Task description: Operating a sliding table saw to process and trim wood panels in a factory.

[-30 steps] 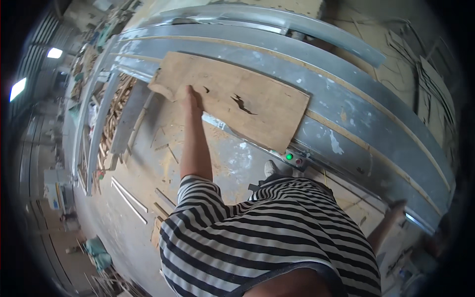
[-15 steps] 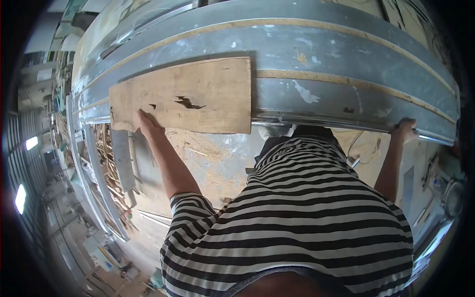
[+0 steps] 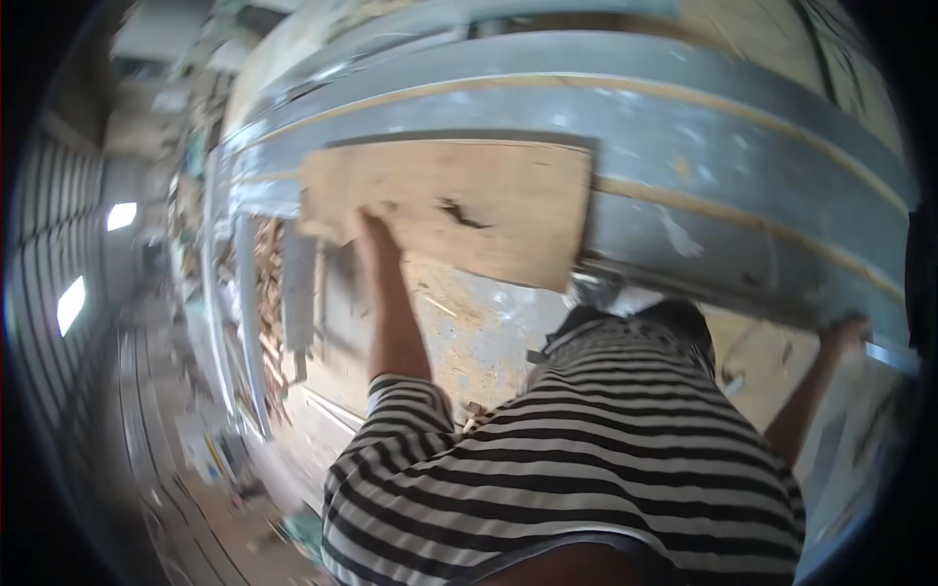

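Observation:
A flat wooden board [image 3: 518, 205], pale brown with a torn dark hole and a smaller flaw, lies on the grey metal table [image 3: 723, 146]. Its near edge reaches past the table's edge. My left hand [image 3: 379, 239] is closed on that near edge, left of the hole, with its thumb side on top and the other fingers hidden beneath. Far to the right, my right hand [image 3: 844, 334] is closed round the metal rail [image 3: 884, 357] along the table's near edge; motion blurs its fingers.
Strips of bare wood [image 3: 743, 210] run lengthwise between the metal plates. Below left stand metal frame bars [image 3: 250, 322] beside a heap of wood scraps [image 3: 271, 264]. Sawdust [image 3: 464, 313] covers the floor under the table edge. Machinery stands blurred at the lower right.
The whole view has swung, so table, board and both hands appear farther right and lower. Both hands keep their holds, and the board shows no clear shift on the table.

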`<state>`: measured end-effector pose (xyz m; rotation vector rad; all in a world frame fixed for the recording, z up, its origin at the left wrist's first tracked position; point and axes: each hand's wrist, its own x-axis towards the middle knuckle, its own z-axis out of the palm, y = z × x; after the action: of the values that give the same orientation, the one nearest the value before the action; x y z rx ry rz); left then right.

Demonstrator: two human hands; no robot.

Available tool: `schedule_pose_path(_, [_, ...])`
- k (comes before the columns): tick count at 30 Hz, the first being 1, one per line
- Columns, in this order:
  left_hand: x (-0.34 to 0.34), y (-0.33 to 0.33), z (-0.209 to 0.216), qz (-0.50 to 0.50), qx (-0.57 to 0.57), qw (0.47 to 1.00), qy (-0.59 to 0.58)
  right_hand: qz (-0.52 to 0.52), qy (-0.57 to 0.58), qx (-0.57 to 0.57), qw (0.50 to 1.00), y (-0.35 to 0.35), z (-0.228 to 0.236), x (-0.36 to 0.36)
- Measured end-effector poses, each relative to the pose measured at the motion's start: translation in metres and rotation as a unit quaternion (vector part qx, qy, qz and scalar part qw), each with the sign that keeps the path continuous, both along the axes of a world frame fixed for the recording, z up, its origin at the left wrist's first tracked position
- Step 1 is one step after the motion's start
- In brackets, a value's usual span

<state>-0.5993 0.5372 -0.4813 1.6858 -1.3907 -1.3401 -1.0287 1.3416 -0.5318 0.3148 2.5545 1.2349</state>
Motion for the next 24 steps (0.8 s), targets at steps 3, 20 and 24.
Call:
schedule_pose_path(3, [-0.067, 0.065, 0.047, 0.105, -0.043, 0.984, 0.134, -0.007, -0.013, 0.001, 1.000, 0.016, 0.029, -0.013])
schedule_pose_path(20, [-0.119, 0.173, 0.061, 0.133, 0.010, 0.982, 0.132, -0.205, 0.493, -0.674, 0.511, 0.181, 0.009, -0.113])
schedule_pose_path(24, [-0.106, 0.168, 0.040, 0.040, -0.046, 0.980, 0.190, -0.040, 0.455, -0.555, 0.696, 0.134, 0.041, -0.104])
